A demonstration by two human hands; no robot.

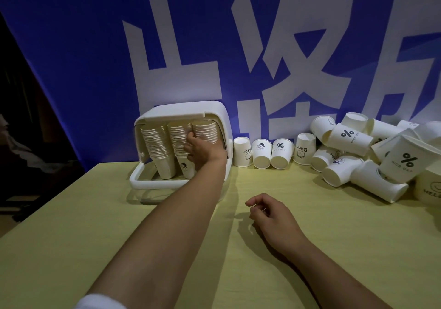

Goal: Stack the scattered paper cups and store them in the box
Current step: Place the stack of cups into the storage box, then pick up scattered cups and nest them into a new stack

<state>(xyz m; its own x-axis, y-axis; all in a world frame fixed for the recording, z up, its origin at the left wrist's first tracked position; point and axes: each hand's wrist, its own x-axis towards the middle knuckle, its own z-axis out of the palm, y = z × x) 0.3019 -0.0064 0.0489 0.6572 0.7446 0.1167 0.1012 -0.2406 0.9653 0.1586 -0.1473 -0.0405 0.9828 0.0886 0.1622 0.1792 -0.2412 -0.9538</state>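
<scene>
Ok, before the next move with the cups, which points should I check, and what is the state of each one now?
1. Box open at the front: ok.
2. Cup stacks stand inside the box: ok.
3. Left hand on the right-hand stack, grip secure: cannot tell.
4. Right hand free to fetch cups: ok, it holds nothing.
5. Loose cups all stored: not ok, a row and a pile remain on the table.
6. Room left in the box: cannot tell.

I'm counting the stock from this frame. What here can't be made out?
Head view only:
- Rightmost stack in the box: lower part hidden by the left hand, so its grip is unclear.
- Loose cup pile: cut off by the right edge; cups overlap.
- Cup by the right edge: logo cut off.
- Right hand: palm faces away.
</scene>
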